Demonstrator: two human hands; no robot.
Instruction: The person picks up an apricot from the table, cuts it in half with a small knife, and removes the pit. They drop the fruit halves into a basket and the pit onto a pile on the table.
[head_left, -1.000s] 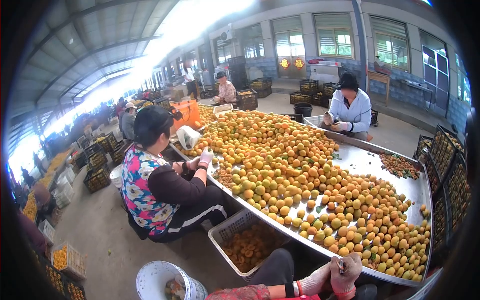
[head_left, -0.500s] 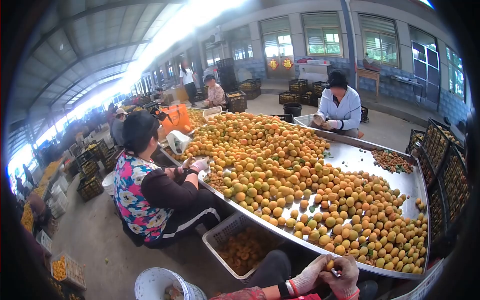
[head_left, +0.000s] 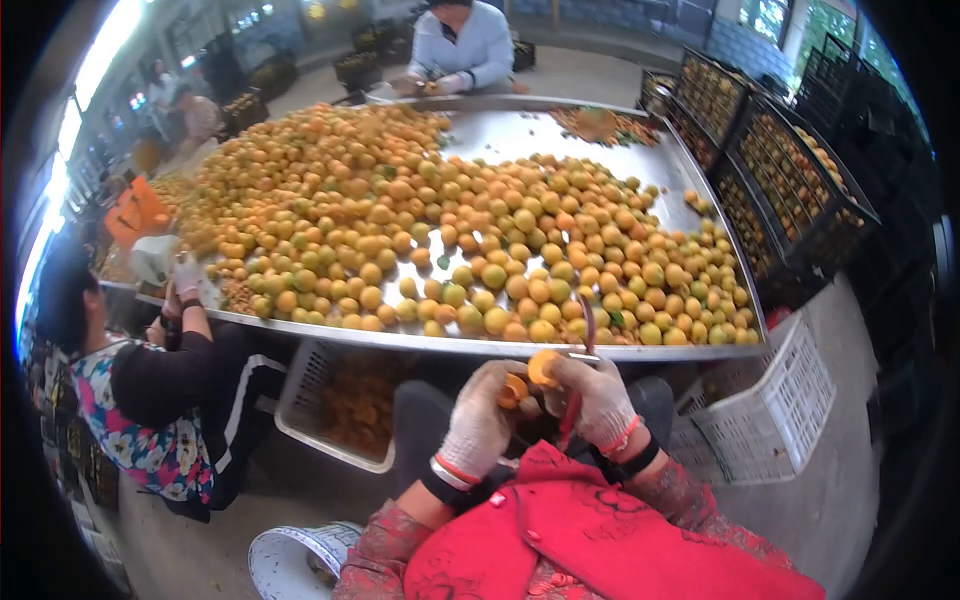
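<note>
Both my hands are in white gloves, close together over my lap at the table's near edge. My left hand (head_left: 474,424) is closed on an orange apricot half (head_left: 513,391), its cut side showing. Closed too, my right hand (head_left: 606,405) has another apricot half (head_left: 543,368) at its fingertips. A slim red-handled tool (head_left: 571,418) with a bit of metal is also in that hand; I cannot tell its exact kind. Beyond my hands, whole apricots (head_left: 500,277) cover much of the metal table (head_left: 500,133).
Below the table at left sits a white crate (head_left: 290,425) of apricot pieces; another white crate (head_left: 790,410) stands right. A white bucket (head_left: 275,565) is by my left side. Co-workers sit at left (head_left: 165,400) and across (head_left: 480,50). Black crates (head_left: 790,160) are stacked right.
My view has swung down and right, bringing my hands to the middle. My hands have drawn slightly apart, and two orange apricot halves now show between them.
</note>
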